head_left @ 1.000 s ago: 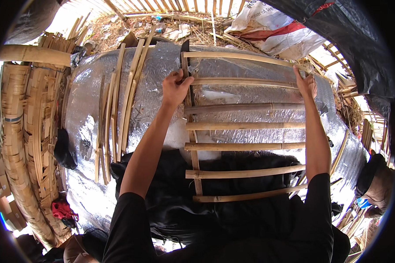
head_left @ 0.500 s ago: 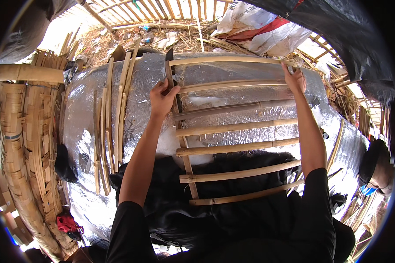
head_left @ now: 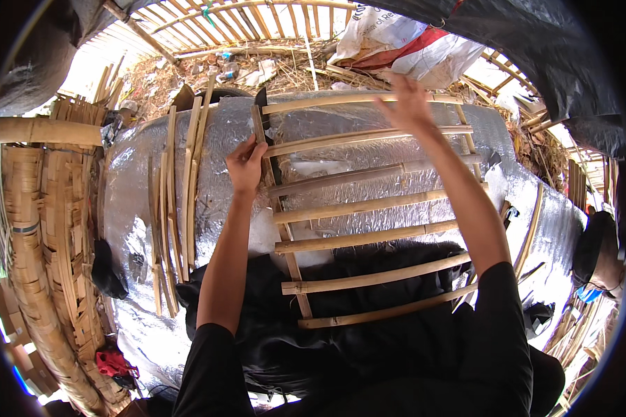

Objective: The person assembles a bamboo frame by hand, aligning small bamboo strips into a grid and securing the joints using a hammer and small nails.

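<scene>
A ladder-like bamboo frame (head_left: 366, 204) lies before me, several split bamboo slats crossing two thin side strips. My left hand (head_left: 245, 164) is closed on its left side strip, near the second slat from the far end. Beside that strip, a dark flat piece like a blade (head_left: 261, 99) sticks up past the far corner; its lower part is partly covered. My right hand (head_left: 412, 104) is raised over the far slat, blurred, its fingers apart with nothing visible in them. The frame's near end rests over black cloth (head_left: 292, 354) at my lap.
Silvery foil sheeting (head_left: 135, 208) spreads under the frame. Loose bamboo strips (head_left: 189, 174) lie on it at the left, beside woven bamboo rolls (head_left: 31, 229). A white and red sack (head_left: 424, 59) sits at the back, near straw and litter. A bamboo fence (head_left: 257, 21) stands beyond.
My right hand has let go of the frame's far right corner and moved left over the far slat. My left hand stays on the side strip, which has shifted slightly left and nearer.
</scene>
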`<state>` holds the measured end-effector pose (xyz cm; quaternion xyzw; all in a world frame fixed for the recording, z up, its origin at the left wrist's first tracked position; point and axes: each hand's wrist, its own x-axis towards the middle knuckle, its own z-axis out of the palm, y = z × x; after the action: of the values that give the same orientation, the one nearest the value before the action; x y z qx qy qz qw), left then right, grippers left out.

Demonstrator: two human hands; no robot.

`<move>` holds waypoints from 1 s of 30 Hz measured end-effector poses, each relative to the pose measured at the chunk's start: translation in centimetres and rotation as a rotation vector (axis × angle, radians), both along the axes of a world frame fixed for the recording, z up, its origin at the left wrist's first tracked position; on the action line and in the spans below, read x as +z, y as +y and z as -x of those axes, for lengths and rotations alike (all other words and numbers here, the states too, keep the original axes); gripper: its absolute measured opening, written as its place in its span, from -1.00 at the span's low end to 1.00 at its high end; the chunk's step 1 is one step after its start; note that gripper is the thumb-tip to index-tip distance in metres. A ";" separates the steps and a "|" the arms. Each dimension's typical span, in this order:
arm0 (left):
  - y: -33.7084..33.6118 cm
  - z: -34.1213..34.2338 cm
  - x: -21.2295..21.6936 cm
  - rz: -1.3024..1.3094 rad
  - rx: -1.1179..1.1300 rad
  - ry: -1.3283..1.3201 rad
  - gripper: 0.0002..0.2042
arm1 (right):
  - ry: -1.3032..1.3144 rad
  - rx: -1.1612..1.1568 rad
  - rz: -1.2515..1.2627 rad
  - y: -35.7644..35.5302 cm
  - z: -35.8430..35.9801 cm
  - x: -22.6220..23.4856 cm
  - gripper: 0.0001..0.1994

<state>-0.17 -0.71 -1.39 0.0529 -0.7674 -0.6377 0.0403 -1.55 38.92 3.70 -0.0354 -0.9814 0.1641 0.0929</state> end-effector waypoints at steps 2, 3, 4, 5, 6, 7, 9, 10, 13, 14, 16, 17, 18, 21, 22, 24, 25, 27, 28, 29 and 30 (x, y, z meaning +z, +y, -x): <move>0.4 -0.2 0.4 0.000 -0.004 -0.003 -0.55 | 0.023 0.110 -0.004 -4.4 0.7 -0.9 -0.46; 0.4 -0.3 0.5 0.002 -0.006 -0.005 -0.55 | -0.057 0.142 0.004 -5.5 1.1 -1.1 -0.48; 0.4 -0.3 0.7 -0.003 -0.007 -0.018 -0.55 | -0.136 0.174 0.011 -6.4 1.4 -1.2 -0.50; 0.4 -0.2 0.8 -0.007 -0.008 -0.031 -0.55 | -0.216 0.206 0.019 -6.9 1.5 -1.3 -0.52; 0.4 -0.2 0.7 -0.018 -0.008 -0.049 -0.55 | -0.221 0.210 0.041 -6.9 1.6 -1.3 -0.58; 0.5 -0.3 0.6 -0.032 -0.007 -0.023 -0.57 | -0.199 0.210 0.062 -7.0 1.6 -1.4 -0.60; 0.5 -0.5 0.3 -0.061 -0.004 0.031 -0.62 | -0.155 0.211 0.103 -7.1 1.5 -1.5 -0.64; 0.5 -0.5 0.1 -0.077 -0.022 0.049 -0.67 | -0.157 0.211 0.115 -7.0 1.5 -1.4 -0.65; 1.0 -0.8 0.5 -0.109 -0.057 0.087 -0.77 | -0.149 0.209 0.140 -6.6 1.3 -1.6 -0.67; 1.4 -1.0 0.6 -0.110 -0.056 0.088 -0.79 | -0.137 0.209 0.140 -6.4 1.1 -1.9 -0.67; 1.4 -0.9 1.0 -0.081 -0.060 0.113 -0.81 | -0.141 0.211 0.149 -6.5 1.2 -1.6 -0.68; 1.3 -0.9 1.0 -0.055 -0.069 0.133 -0.81 | -0.159 0.209 0.157 -6.6 1.1 -1.4 -0.68; 1.1 -0.8 0.9 -0.027 -0.078 0.152 -0.81 | -0.178 0.206 0.167 -6.7 1.0 -1.1 -0.68; 0.3 -0.3 1.1 -0.208 -0.022 -0.097 -0.80 | -0.244 0.185 0.169 -7.7 0.7 -0.5 -0.68; 0.6 -0.4 1.3 -0.233 0.008 -0.128 -0.80 | -0.238 0.173 0.165 -7.9 0.6 -0.6 -0.68; 1.0 -0.5 2.0 -0.278 0.074 -0.192 -0.80 | -0.226 0.153 0.160 -8.2 0.4 -0.7 -0.68; 1.2 -0.6 2.4 -0.277 0.077 -0.191 -0.78 | -0.244 0.142 0.160 -8.3 0.4 -0.7 -0.66; 1.3 -0.6 2.8 -0.274 0.090 -0.190 -0.70 | -0.282 0.126 0.161 -8.5 0.4 -0.5 -0.62; 1.1 -0.5 2.8 -0.272 0.083 -0.188 -0.70 | -0.198 0.118 0.143 -8.7 0.1 -0.5 -0.59; 1.0 -0.2 2.7 -0.270 0.074 -0.187 -0.70 | -0.114 0.109 0.124 -9.0 -0.4 -0.5 -0.56; 0.8 -0.2 2.4 -0.270 0.070 -0.189 -0.71 | -0.034 0.104 0.105 -9.4 -1.1 -0.4 -0.53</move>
<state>0.05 0.14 1.04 0.1443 -0.6727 -0.7255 -0.0173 -0.45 29.54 3.34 0.0081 -0.9734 0.2193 0.0655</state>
